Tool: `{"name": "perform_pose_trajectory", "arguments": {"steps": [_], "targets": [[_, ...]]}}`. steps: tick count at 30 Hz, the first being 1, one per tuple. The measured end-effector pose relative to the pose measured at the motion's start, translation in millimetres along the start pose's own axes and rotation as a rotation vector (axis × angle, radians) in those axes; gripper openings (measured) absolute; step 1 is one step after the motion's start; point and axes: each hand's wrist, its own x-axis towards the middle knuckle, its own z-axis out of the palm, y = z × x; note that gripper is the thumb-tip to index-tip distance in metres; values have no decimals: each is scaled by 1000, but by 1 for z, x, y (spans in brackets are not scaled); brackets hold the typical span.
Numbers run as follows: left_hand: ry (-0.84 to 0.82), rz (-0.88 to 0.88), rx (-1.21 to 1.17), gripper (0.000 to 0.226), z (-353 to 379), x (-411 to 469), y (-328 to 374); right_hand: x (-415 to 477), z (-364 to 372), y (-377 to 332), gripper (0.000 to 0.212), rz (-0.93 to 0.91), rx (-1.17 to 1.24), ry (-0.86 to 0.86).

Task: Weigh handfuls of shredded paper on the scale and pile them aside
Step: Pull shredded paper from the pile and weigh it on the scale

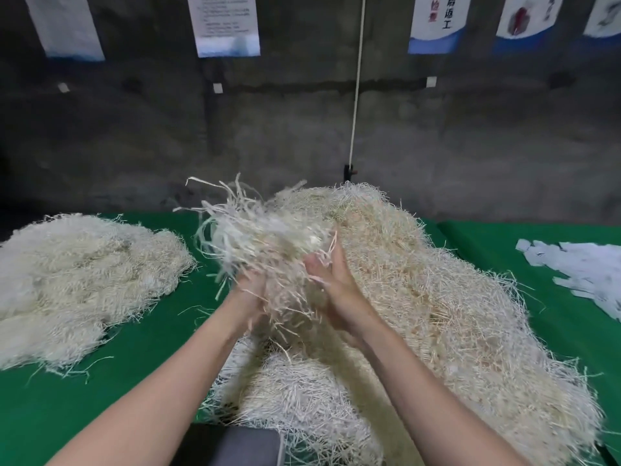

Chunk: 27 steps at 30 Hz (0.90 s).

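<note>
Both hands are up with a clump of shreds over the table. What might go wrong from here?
1. The loose handful of white shredded paper between the left hand and right hand trails strands, so some may drop onto the green table cover.
2. The dark grey scale is half buried by the large cream shred heap; stray shreds there could skew the reading.
3. The hold looks loose, so the clump may split.

wall (302,122): dark concrete | posters (228,25): hung along top | table (100,371): green cloth
</note>
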Motion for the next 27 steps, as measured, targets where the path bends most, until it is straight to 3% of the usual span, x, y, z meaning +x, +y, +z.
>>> {"name": "perform_pose_trajectory", "arguments": {"steps": [2,4,6,8,10,11,13,14,16,18,20,21,24,26,27], "targets": [[36,181,235,41,-10,-11,-5,1,20,11,133,118,356,-83],[53,449,644,34,-28,-16,-16,5,38,15,127,138,464,-77],[76,541,917,28,-38,-23,-27,9,61,20,109,178,419,3],[18,585,971,25,-42,-37,-31,11,76,27,96,263,428,90],[-106,548,1062,10,-54,-44,-35,10,85,36,60,331,502,112],[-189,492,1075,22,-63,-47,-36,8,86,40,43,339,535,154],[-351,360,887,76,-87,-51,-39,7,85,49,26,370,574,311],[-373,353,754,82,-98,-56,-39,7,84,53,16,383,592,377],[-295,454,507,57,-119,-67,-38,3,91,54,6,380,612,434],[-42,528,316,30,-136,-74,-39,0,99,53,5,363,565,495],[178,487,134,23,-153,-70,-39,-6,105,49,5,377,537,544],[195,414,87,30,-160,-67,-39,-8,109,49,14,387,560,557],[-89,5,-127,86,-165,-66,-44,-14,132,56,17,368,729,537],[-293,-192,-328,93,-157,-70,-57,-14,152,69,19,319,753,498],[-342,-238,-396,88,-153,-72,-63,-12,161,78,37,305,717,518]]}}
